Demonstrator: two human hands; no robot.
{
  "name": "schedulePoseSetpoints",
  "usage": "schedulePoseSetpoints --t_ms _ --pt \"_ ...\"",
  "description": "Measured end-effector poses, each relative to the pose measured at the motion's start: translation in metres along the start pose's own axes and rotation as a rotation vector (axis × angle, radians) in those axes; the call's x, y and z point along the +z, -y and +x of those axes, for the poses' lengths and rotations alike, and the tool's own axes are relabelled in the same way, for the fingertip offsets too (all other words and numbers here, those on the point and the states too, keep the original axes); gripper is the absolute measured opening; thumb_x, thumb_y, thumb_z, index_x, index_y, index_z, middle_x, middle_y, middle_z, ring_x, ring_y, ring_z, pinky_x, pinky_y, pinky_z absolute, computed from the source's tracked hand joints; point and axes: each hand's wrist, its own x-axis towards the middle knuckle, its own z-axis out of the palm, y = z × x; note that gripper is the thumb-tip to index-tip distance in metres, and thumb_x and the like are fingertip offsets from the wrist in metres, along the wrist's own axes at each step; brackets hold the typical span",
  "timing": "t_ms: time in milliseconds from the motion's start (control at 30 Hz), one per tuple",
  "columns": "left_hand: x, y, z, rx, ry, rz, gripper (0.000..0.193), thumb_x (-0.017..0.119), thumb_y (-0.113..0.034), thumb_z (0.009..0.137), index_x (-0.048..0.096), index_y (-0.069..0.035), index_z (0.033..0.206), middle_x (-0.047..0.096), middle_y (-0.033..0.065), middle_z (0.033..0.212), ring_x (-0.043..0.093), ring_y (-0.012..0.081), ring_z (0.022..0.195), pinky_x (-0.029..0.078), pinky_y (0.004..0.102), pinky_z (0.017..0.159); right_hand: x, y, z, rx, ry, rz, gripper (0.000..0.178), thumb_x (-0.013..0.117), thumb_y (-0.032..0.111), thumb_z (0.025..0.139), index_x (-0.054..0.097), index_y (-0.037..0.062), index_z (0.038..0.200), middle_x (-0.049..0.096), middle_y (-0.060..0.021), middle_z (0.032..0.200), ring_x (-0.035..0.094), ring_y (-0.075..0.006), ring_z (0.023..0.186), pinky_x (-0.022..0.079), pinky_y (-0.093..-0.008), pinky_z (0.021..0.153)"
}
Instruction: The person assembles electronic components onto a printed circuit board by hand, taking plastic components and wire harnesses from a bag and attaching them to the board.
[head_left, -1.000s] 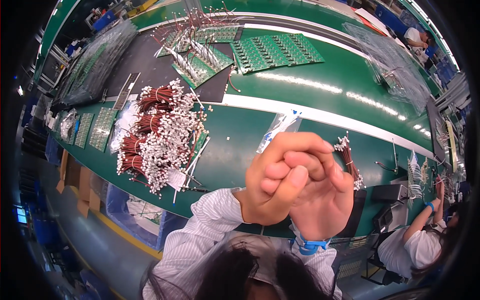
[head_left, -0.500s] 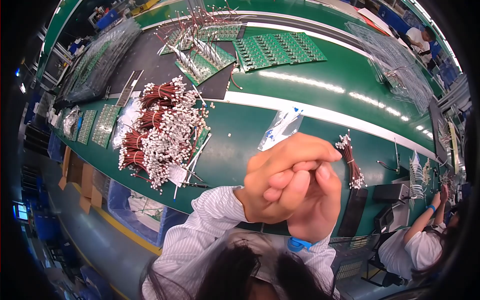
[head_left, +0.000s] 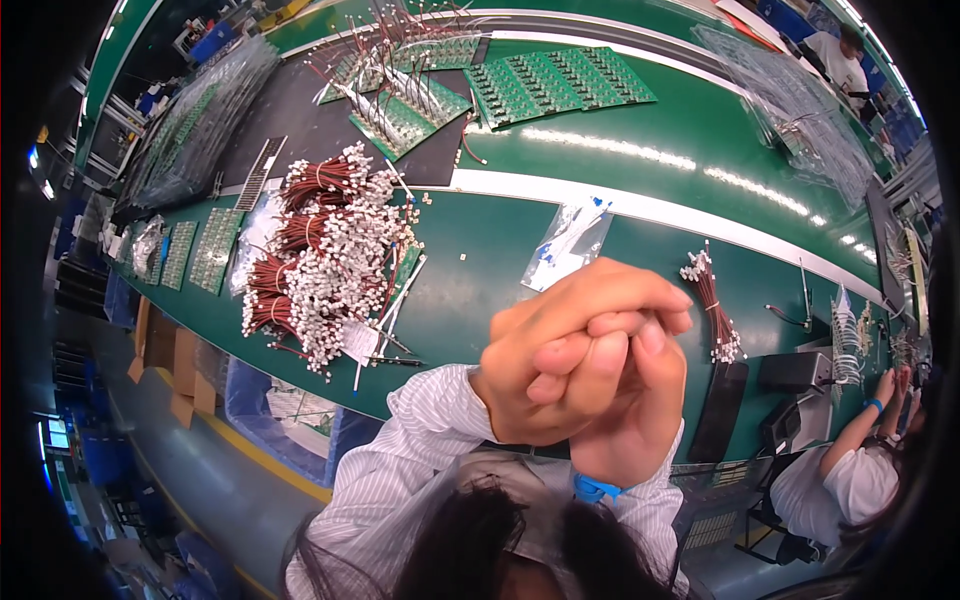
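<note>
My two hands are clasped together above the near edge of the green bench, with no tool or part visible in them. My left hand, at the end of a striped sleeve, is closed round the fingers of my right hand. The right hand has a blue band at its wrist, and its fingers are bent against the left. Just beyond them lies a clear plastic bag with white and blue pieces. To the right rests a tied bundle of red-brown wires with white connectors.
At left is a large heap of tied connector wires. Green circuit boards lie at the back, beside boards with wires standing up. A dark box stands at right, near a co-worker. Below left is a blue-lined bin.
My hands stay clasped and have barely moved. The view has shifted slightly, so the things at the right of the bench appear a little farther right and lower.
</note>
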Motion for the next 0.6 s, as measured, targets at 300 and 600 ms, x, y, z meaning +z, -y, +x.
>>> schedulePoseSetpoints --t_ms 300,600 --pt "0.011 0.011 0.001 0.117 -0.122 -0.049 0.020 0.044 -0.002 0.078 0.056 0.006 0.092 0.059 0.0156 0.080 0.059 0.0207 0.069 0.047 0.0267 0.061 -0.004 -0.001 0.001 0.042 -0.040 -0.072 0.050 0.021 0.029 0.090 0.055 -0.0053 0.077 0.057 -0.0131 0.068 0.055 -0.0196 0.062 0.046 -0.0276 0.061" --pt "0.008 0.013 0.003 0.137 -0.100 -0.037 0.020 0.046 -0.001 0.072 0.056 0.006 0.087 0.060 0.0149 0.081 0.059 0.0218 0.068 0.047 0.0270 0.061 -0.021 -0.007 0.002 0.021 0.118 0.183 0.037 0.033 0.017 0.089 0.055 -0.0129 0.094 0.061 -0.0174 0.092 0.058 -0.0206 0.087 0.043 -0.0263 0.078"
